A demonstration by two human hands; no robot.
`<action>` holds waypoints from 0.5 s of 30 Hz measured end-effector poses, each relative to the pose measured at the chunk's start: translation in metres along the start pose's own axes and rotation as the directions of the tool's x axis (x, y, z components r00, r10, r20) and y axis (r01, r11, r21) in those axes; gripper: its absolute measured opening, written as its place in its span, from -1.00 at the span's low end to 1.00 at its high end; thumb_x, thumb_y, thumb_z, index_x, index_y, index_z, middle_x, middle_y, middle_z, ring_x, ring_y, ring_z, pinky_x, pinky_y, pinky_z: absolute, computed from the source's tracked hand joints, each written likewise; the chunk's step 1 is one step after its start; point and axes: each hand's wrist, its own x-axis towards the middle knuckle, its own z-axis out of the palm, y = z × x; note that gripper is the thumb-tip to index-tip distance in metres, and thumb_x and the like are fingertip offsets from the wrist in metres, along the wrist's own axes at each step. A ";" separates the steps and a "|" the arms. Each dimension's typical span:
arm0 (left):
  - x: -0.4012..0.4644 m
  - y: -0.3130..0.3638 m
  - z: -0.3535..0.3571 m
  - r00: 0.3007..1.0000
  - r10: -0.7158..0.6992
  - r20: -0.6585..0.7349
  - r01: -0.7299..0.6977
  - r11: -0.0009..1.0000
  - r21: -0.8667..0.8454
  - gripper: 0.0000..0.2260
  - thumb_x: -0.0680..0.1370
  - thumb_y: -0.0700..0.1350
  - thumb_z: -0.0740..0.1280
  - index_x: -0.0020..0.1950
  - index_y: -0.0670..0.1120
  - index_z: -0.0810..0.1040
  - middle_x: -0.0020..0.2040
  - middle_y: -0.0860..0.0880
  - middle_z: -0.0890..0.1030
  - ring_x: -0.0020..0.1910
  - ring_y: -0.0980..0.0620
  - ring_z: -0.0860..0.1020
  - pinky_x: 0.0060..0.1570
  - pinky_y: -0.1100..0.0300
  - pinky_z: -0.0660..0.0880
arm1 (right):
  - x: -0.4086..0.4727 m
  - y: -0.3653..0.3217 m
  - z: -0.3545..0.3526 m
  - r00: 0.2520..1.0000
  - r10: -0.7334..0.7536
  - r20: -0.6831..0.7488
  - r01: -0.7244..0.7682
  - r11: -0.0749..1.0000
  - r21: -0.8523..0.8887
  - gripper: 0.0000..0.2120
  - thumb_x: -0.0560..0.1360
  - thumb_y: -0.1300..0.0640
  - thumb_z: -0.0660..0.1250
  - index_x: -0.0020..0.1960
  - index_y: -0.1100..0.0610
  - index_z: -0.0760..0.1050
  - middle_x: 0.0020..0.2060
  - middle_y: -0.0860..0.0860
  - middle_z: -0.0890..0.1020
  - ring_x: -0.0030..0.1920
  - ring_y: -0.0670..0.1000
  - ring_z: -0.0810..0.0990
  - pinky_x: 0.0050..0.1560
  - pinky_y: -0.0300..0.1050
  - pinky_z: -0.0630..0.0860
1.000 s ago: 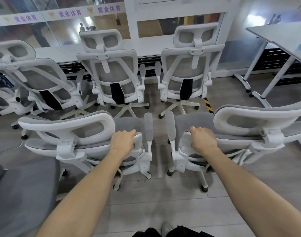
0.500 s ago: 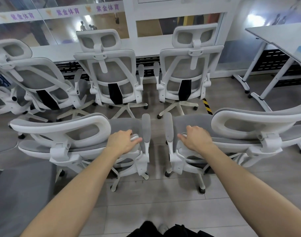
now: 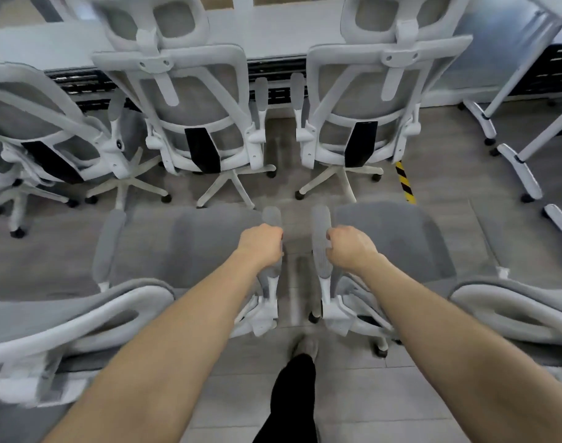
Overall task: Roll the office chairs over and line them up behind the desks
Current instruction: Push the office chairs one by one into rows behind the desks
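Note:
Two white-framed, grey-mesh office chairs stand side by side right in front of me, seats pointing away. My left hand [image 3: 261, 247] grips the right armrest of the left chair [image 3: 184, 244]. My right hand [image 3: 350, 247] grips the left armrest of the right chair [image 3: 401, 241]. Their headrests hang low at the frame's left and right edges. Beyond them a row of matching chairs faces a long white desk [image 3: 273, 36]: one in the middle [image 3: 190, 100], one to its right [image 3: 369, 97].
Another chair [image 3: 33, 123] stands tilted at the far left of the row. White desk legs on castors [image 3: 516, 167] occupy the right side. A yellow-black hazard strip [image 3: 405, 182] marks the grey floor. My dark trouser leg and shoe [image 3: 297, 388] step forward between the two chairs.
Both hands shifted from the chair backs onto the inner armrests. The two chairs rolled forward toward the row, and my view tilted down and closer; the picture is motion-blurred.

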 end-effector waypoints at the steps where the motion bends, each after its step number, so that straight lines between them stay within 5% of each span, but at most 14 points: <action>1: 0.020 0.000 0.009 0.999 0.010 0.034 -0.010 1.000 0.008 -0.68 0.65 0.05 0.42 0.38 -0.01 0.59 0.31 -0.12 0.65 0.29 -0.24 0.65 0.20 -0.07 0.60 | 0.017 0.003 0.010 0.999 0.004 0.035 -0.004 1.000 0.003 -0.70 0.61 0.11 0.31 0.29 0.18 0.58 0.21 0.14 0.63 0.18 0.23 0.62 0.07 0.07 0.60; 6: 0.106 -0.011 0.051 0.989 0.047 0.140 -0.050 0.999 0.018 -0.68 0.66 -0.03 0.42 0.39 -0.07 0.52 0.34 -0.15 0.53 0.35 -0.24 0.56 0.18 -0.12 0.57 | 0.081 0.007 0.052 0.991 -0.054 0.120 0.058 0.998 -0.029 -0.69 0.63 0.12 0.30 0.33 0.19 0.49 0.28 0.15 0.53 0.34 0.23 0.49 0.25 0.17 0.56; 11: 0.147 -0.024 0.079 0.987 0.014 0.162 -0.023 0.998 0.056 -0.60 0.63 -0.07 0.44 0.44 -0.09 0.45 0.41 -0.12 0.41 0.47 -0.17 0.42 0.22 -0.13 0.56 | 0.105 0.015 0.078 0.995 -0.067 0.068 0.071 0.995 -0.064 -0.69 0.59 0.18 0.26 0.32 0.18 0.45 0.30 0.13 0.50 0.36 0.22 0.45 0.19 0.17 0.53; 15: 0.151 -0.036 0.104 0.959 0.040 0.281 -0.031 0.999 -0.037 -0.39 0.58 -0.06 0.48 0.58 -0.12 0.37 0.52 -0.09 0.37 0.54 -0.17 0.40 0.38 -0.15 0.53 | 0.108 0.023 0.098 0.982 -0.071 0.177 0.083 0.995 -0.058 -0.56 0.51 0.16 0.29 0.39 0.15 0.42 0.35 0.06 0.45 0.37 0.15 0.45 0.20 0.12 0.52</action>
